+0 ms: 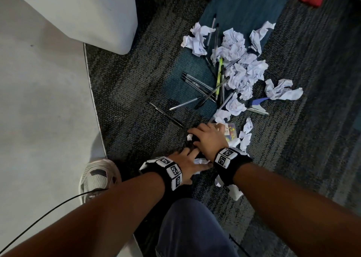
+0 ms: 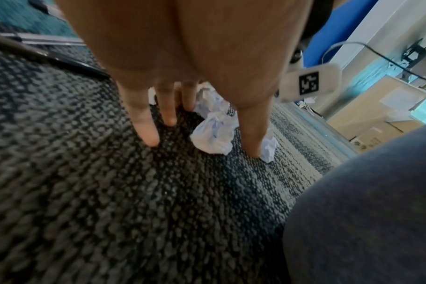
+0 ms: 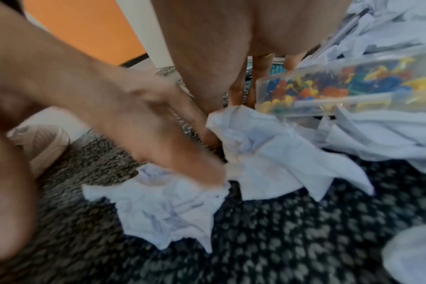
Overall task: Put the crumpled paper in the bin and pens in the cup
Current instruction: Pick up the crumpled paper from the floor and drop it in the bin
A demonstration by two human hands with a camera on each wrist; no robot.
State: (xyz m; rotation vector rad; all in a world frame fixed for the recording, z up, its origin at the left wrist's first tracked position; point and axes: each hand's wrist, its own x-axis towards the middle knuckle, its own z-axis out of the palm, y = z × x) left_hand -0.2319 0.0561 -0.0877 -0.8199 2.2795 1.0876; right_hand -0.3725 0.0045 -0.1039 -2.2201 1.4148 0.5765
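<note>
Crumpled white papers (image 1: 240,69) and several pens (image 1: 197,84) lie scattered on the dark carpet. My left hand (image 1: 195,158) reaches down with straight, spread fingers (image 2: 146,126) and thumb on either side of a small crumpled paper (image 2: 214,132) on the carpet. My right hand (image 1: 207,137) hovers just beyond it, fingers (image 3: 238,90) pointing down beside another crumpled paper (image 3: 268,153). A third paper (image 3: 170,207) lies under the left hand. A white container (image 1: 88,12), possibly the bin, stands at the far left. No cup is in view.
A clear box of coloured pushpins (image 1: 231,134) sits right beside my right hand. A blue and white stapler-like tool (image 1: 257,105) lies among the papers. My shoe (image 1: 97,176), a black cable (image 1: 48,211) and my knee (image 1: 191,229) are close by.
</note>
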